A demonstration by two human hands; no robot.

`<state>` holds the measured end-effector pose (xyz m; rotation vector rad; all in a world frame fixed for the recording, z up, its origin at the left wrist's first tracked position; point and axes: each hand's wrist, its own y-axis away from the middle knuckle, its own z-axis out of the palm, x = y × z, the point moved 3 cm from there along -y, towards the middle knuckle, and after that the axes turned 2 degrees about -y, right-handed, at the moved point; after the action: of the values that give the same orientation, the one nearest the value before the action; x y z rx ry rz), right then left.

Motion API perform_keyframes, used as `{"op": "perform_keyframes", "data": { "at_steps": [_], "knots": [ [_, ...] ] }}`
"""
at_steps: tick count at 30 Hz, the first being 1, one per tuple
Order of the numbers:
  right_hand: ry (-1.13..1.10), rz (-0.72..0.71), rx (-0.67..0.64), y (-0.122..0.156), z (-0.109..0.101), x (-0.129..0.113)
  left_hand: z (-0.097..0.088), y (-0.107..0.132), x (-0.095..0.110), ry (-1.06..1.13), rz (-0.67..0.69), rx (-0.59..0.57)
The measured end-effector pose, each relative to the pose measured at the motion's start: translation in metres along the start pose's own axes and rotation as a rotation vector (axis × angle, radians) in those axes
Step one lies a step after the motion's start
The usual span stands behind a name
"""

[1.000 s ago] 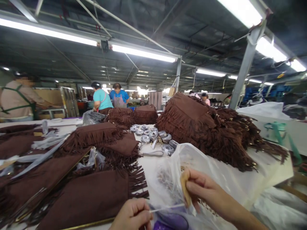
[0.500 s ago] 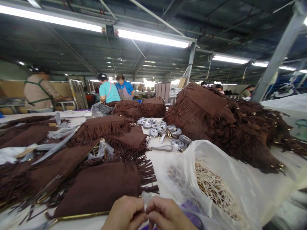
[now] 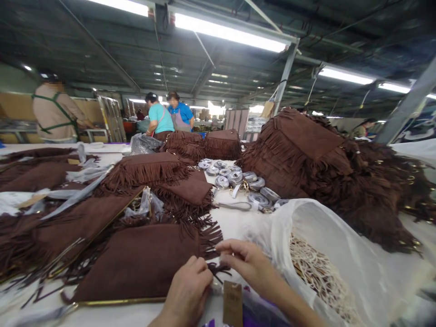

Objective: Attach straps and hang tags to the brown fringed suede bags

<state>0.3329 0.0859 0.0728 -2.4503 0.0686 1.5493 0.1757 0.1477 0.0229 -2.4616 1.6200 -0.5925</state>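
A brown fringed bag (image 3: 139,259) lies flat in front of me, a gold-coloured metal edge along its near side. At the bag's near right corner, my left hand (image 3: 190,286) is closed with fingers curled downward; whatever they hold is hidden. My right hand (image 3: 250,263) is over the fringe at the bag's right side, thumb and fingers apart and nothing visible between them. Just below the hands is a brown card tag (image 3: 232,303), on clear plastic and something purple.
On the right, a translucent bag (image 3: 303,213) holds many tags with pale strings. Behind it rises a large pile of brown fringed bags (image 3: 303,136). Rolled grey straps (image 3: 235,177) lie mid-table. More fringed bags (image 3: 146,170) cover the left. Several people stand farther back.
My hands were together, fingertips meeting at the table's near edge. They have separated; the right moved forward to the fringe and opened. The brown card tag has come into view.
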Motion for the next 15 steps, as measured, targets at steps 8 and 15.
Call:
{"op": "perform_keyframes", "data": {
  "at_steps": [8, 15],
  "knots": [
    [-0.059, 0.089, -0.116, -0.011, 0.019, 0.029, 0.005, 0.009, 0.005, -0.061, 0.319, 0.159],
    [-0.083, 0.144, -0.239, -0.003, 0.023, 0.026, -0.016, 0.036, 0.009, -0.100, 0.178, 0.011]
  ]
}}
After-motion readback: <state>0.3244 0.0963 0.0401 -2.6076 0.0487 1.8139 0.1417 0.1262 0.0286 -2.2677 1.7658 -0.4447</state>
